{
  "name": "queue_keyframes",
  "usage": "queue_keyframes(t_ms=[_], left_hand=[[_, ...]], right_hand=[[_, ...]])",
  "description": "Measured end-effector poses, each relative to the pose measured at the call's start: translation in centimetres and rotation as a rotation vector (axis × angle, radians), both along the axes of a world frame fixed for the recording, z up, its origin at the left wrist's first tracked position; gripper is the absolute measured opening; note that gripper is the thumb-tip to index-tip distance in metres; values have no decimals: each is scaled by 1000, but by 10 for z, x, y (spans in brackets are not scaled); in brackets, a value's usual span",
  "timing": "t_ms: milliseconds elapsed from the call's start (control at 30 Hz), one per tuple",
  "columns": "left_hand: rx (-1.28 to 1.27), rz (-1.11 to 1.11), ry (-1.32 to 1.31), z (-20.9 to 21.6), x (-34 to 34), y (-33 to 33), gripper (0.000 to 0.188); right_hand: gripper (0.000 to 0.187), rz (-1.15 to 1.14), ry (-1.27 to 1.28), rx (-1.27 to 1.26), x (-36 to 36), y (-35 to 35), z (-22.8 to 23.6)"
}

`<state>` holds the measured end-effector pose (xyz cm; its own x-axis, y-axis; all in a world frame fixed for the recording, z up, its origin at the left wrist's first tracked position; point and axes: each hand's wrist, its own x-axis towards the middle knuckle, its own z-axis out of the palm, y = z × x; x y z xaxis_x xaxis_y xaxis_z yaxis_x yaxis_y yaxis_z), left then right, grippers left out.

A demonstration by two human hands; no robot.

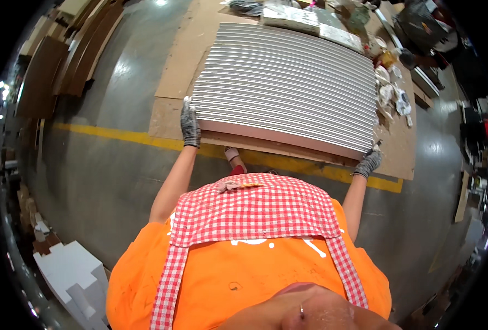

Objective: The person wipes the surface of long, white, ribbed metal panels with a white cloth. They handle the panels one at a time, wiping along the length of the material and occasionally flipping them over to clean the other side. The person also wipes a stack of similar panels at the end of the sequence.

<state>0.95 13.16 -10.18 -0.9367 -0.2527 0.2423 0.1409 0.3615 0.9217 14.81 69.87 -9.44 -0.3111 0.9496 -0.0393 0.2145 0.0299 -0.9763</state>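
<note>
orange shirt [244, 269]: nearest us. ribbed silver panel [288, 82]: one, over the brown sheet [179, 69]; any lift, we cannot tell. our gloved left hand [190, 125] and right hand [369, 161]: gripping its near corners. risks, we judge: uneven pull, skewing the panel; forward push, knocking the white blocks [290, 19]; rightward drift, snagging crumpled wrappings [385, 94].

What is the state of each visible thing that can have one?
Ribbed panel: ridged side facing up
Left hand: gloved, at panel's near left corner
Right hand: gloved, at panel's near right corner
Checked apron: worn
Orange shirt: worn, stained
Whitish wads: crumpled, right of panel
</note>
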Motion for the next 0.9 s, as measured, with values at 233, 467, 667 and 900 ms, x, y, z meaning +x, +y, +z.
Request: queue_keyframes(t_ms=[233,467,667,900], left_hand=[[-456,33,175,23,4,-5,45],[-828,-320,373,51,-2,59,40],[-875,-367,261,49,-7,83,38],[-820,-359,233,48,-9,79,39]], right_hand=[[31,-167,-225,274,-13,-8,25],[14,334,298,-25,-130,-84,27],[18,473,135,302,-173,-133,-6],[21,495,-75,315,-169,-151,7]])
